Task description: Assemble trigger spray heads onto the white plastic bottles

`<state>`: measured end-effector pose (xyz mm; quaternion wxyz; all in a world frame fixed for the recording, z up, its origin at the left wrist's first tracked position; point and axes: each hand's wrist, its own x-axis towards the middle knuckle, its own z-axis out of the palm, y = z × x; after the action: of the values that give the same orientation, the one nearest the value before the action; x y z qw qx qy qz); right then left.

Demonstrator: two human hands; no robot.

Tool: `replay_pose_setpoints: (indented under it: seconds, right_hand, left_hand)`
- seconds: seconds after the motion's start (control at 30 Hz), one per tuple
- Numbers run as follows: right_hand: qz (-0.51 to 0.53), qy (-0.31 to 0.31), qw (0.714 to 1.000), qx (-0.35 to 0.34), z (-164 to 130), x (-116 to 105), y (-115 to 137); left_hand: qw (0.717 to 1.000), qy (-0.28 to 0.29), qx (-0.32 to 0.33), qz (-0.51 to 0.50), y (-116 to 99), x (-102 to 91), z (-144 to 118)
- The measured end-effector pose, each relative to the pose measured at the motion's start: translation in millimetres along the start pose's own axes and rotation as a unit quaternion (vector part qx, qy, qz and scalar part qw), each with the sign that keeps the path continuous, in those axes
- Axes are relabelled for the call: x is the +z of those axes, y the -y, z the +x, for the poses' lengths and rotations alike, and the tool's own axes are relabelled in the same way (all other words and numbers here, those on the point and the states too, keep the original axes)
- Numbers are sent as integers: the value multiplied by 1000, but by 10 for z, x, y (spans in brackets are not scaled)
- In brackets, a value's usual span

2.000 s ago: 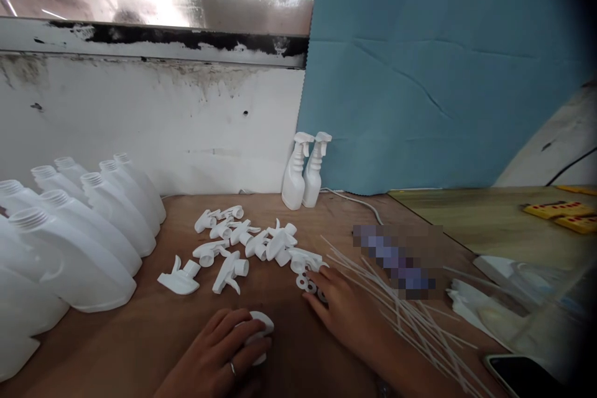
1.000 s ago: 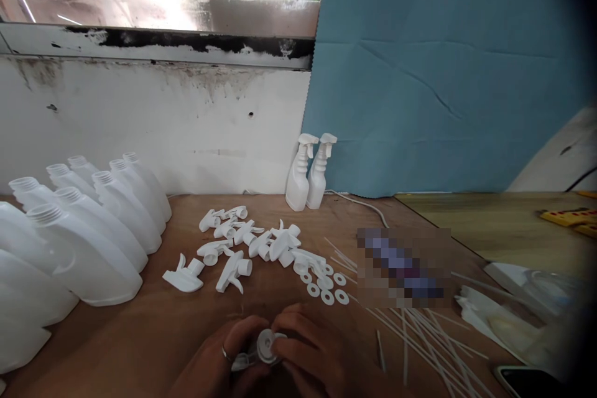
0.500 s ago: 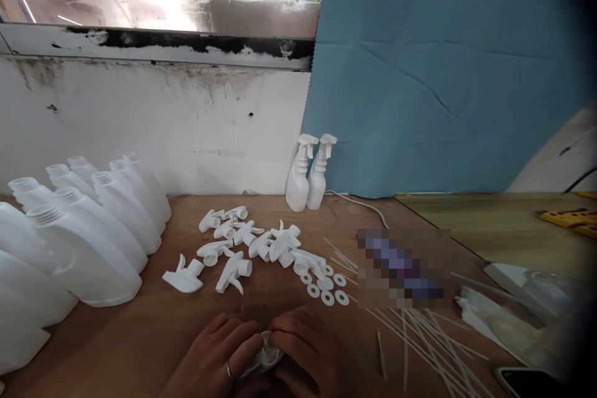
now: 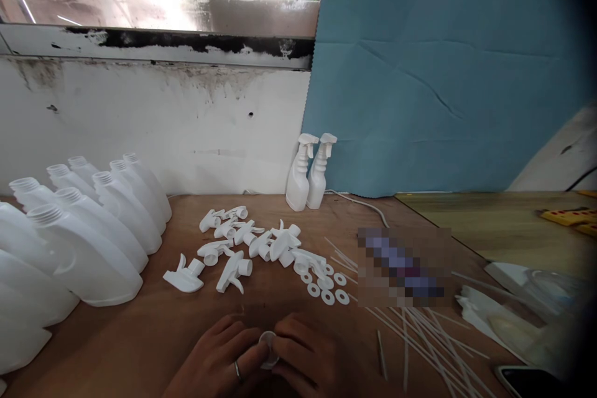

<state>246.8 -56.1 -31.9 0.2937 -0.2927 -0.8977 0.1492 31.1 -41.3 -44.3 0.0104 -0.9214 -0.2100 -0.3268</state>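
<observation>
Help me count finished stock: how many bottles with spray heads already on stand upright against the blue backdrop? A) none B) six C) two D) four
C: two finished spray bottles stand side by side at the foot of the blue backdrop, while the open-necked bottles on the left have no heads.

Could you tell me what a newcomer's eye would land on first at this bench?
Probably the row of open white bottles at the left, and the loose trigger heads mid-table. Near the bottom edge, the left hand and right hand pinch one small white part together.
</observation>
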Motion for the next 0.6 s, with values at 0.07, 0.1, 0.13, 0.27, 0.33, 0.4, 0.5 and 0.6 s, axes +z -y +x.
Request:
replay_pose_setpoints:
  seconds: [0.07, 0.1, 0.13, 0.27, 0.33, 0.4, 0.5, 0.6]
  right_hand:
    - [-16, 6, 1000, -10, 14, -16, 8]
    - [-25, 9, 999, -17, 21, -25, 13]
    - [-33, 11, 999, -24, 29, -35, 18]
    - [-68, 10, 997, -43, 61, -66, 43]
    - [-81, 11, 995, -52, 75, -86, 55]
    - [-77, 13, 995, -58, 76, -124, 50]
    - [-53, -14, 997, -45, 37, -240, -31]
    - [-69, -85, 994, 14, -44, -424, -232]
  left_hand:
    - [1000, -4, 3, -4, -3, 0, 11]
    - [1000, -7, 8, -2, -5, -1, 18]
    - [1000, -11, 11, 5, -6, 0, 25]
    - [999, -36, 28, 21, -10, 19, 41]
    - [999, -37, 28, 21, -14, 27, 35]
    - [999, -31, 28, 28, -21, 26, 19]
    - [1000, -23, -2, 15, -26, 18, -21]
    - [998, -23, -60, -26, -24, 19, -51]
